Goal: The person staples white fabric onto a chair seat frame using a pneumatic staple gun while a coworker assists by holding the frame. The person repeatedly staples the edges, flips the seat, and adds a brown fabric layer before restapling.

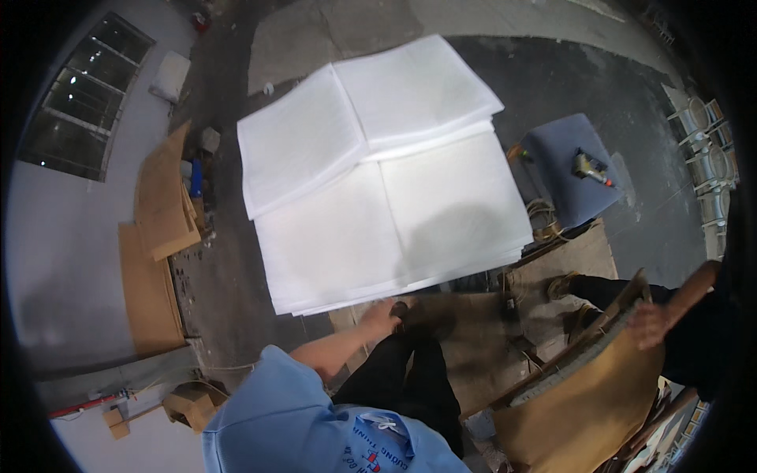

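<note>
My left hand reaches out low, just below the near edge of a broad stack of white padding sheets. Its fingers are blurred. A small dark thing is at the fingertips; whether it is held or only lies behind them cannot be made out. My right hand does not show. At the right, a curved tan panel with a wooden edge stands tilted, and a co-worker's hand rests at its upper side.
A blue-grey padded seat with a yellow-and-black tool on it stands right of the stack. Coiled hose lies beside it. Brown boards lean along the left wall. Several chair frames line the far right.
</note>
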### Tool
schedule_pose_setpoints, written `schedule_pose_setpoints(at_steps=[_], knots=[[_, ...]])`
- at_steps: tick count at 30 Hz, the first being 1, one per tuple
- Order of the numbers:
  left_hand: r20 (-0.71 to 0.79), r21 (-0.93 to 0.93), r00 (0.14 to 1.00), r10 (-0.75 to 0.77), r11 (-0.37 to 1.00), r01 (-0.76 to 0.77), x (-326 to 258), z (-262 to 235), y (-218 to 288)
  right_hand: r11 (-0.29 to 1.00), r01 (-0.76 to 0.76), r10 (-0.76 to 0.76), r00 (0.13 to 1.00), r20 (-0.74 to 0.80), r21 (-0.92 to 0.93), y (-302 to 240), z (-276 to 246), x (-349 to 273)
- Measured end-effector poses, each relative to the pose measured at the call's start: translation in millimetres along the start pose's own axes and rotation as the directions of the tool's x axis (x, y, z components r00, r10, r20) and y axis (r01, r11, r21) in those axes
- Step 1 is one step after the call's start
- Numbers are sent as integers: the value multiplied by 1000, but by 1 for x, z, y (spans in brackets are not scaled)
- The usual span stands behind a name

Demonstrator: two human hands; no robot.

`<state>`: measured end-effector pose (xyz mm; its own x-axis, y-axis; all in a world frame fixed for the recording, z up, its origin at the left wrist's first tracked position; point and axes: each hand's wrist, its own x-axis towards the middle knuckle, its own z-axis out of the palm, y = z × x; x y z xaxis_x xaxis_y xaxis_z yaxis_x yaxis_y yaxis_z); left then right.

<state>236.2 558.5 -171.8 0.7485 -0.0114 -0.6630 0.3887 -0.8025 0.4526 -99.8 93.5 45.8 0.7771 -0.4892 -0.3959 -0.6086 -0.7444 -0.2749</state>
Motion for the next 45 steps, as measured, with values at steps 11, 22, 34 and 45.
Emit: schedule_pose_setpoints(at_steps=[11, 22, 34, 45], knots=[[-244, 452, 969, -47, 878, 157, 187, 26, -161, 914, -126, 139, 990, 6, -385, -62, -26, 39], [-136, 321, 987, -80, 939, 121, 155, 50, -194, 903, -81, 107, 993, 40, -422, -72, -17, 80], [-422, -82, 906, -37, 997, 3, 179, 57, -261, 904, -36, 92, 990, 110, -425, -74, -3, 96], [-585, 442, 777, 233, 895, 64, 213, 82, -240, 897, -32, 88, 990, 107, -440, -70, -11, 99]])
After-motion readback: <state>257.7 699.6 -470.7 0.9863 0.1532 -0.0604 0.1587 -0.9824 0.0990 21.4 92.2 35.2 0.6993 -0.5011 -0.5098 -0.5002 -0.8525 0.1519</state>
